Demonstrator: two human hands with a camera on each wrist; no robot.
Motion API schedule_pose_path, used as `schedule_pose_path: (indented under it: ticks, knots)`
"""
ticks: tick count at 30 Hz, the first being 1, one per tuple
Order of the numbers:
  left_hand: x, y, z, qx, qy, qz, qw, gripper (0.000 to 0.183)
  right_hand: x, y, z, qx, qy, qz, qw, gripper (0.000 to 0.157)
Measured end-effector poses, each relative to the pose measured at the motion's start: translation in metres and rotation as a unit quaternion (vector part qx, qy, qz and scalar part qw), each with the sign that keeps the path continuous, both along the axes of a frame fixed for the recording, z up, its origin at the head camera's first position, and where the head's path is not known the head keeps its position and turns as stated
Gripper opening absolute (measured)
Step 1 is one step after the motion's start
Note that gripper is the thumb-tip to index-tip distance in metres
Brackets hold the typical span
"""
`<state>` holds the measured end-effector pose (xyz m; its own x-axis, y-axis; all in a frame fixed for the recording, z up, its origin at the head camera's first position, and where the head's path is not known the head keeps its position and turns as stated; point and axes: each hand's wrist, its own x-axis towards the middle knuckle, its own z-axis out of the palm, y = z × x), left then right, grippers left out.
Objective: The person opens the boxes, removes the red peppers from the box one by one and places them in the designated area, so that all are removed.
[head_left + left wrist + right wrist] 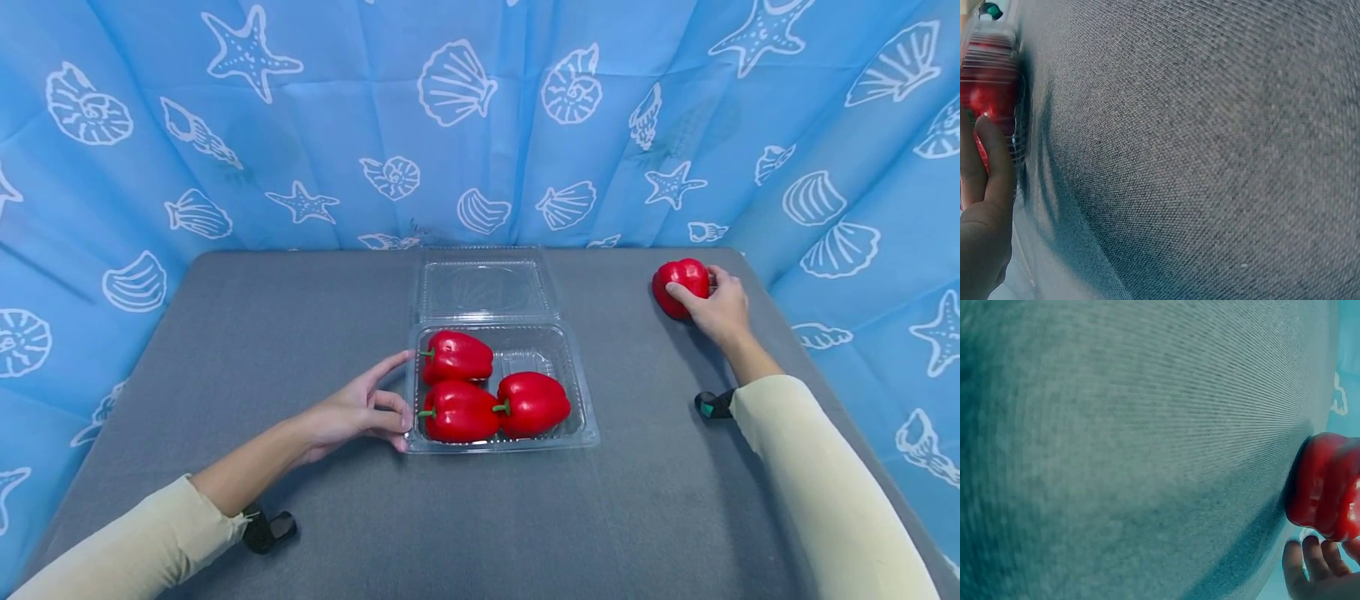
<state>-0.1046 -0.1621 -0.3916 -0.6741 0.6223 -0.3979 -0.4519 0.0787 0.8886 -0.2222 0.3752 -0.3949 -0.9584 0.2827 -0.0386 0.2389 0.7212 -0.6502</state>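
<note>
Three red bell peppers with green stems, one of them the front-left pepper, lie in a clear plastic clamshell container. At the container's left side, my left hand touches the wall with spread, mostly straight fingers. The left wrist view shows the fingers beside the container, a red pepper visible through it. Far to the right, my right hand holds another red bell pepper, thumb across its front. This pepper rests on the table; the right thumb is hidden in the right wrist view.
The container's clear lid lies folded open toward the back. Grey cloth covers the table. A blue curtain with white shell and starfish prints hangs along the back and sides. Black straps show at both wrists.
</note>
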Motion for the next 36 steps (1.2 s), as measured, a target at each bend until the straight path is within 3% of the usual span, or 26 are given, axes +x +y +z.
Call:
schedule_pose_path:
  ticks: [9, 13, 20, 25, 31, 36]
  knots:
    - [0.001, 0.0, 0.001, -0.003, 0.002, 0.001, 1.0, 0.089, 0.002, -0.018, 0.016, 0.033, 0.073, -0.048, 0.996, 0.088]
    - [0.001, 0.0, 0.001, -0.005, 0.002, 0.003, 1.0, 0.088, 0.006, -0.037, 0.031, 0.032, 0.092, -0.03, 0.995, 0.084]
    - [0.001, 0.0, 0.0, -0.006, -0.001, 0.004, 1.0, 0.088, 0.017, -0.072, 0.046, -0.004, 0.141, 0.114, 0.983, 0.077]
    - [0.001, 0.0, -0.001, -0.008, -0.002, 0.005, 1.0, 0.089, 0.027, -0.097, 0.053, -0.057, 0.123, 0.221, 0.966, 0.079]
    - [0.001, 0.0, 0.0, -0.008, -0.001, 0.006, 1.0, 0.089, 0.043, -0.119, 0.055, -0.088, 0.082, 0.335, 0.934, 0.08]
    - [0.0, 0.0, 0.001, -0.009, -0.002, 0.007, 0.9999, 0.089, 0.054, -0.134, 0.054, -0.129, 0.033, 0.424, 0.896, 0.085]
